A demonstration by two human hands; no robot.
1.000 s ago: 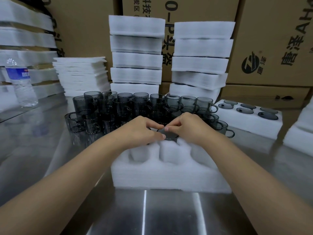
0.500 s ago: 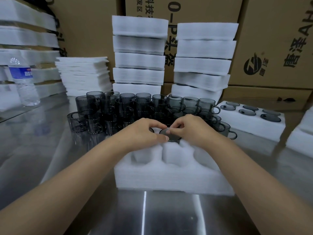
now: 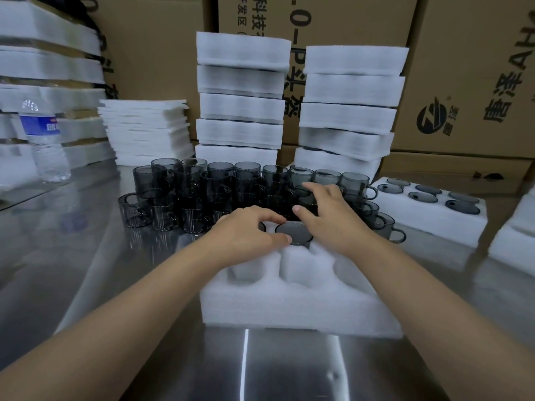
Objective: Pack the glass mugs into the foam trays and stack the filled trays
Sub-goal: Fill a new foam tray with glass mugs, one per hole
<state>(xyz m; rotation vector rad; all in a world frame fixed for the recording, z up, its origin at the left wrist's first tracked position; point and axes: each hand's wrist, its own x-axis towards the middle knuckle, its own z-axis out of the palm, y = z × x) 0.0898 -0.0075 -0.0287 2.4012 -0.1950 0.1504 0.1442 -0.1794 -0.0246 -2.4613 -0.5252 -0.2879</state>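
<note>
A white foam tray lies in front of me on the steel table. One dark glass mug sits in its back middle pocket. My left hand rests on the tray, and its thumb and index finger pinch the left side of that mug's rim. My right hand is past the tray with fingers stretched out over the cluster of loose grey glass mugs; it holds nothing. The near pockets of the tray show only foam.
A filled foam tray lies at the right. Two tall stacks of foam trays stand behind the mugs, with thin foam sheets, a water bottle and more foam at left. Cardboard boxes wall the back.
My right hand has let go of the mug in the tray and moved back over the loose mugs, fingers opening. My left hand stays at the mug.
</note>
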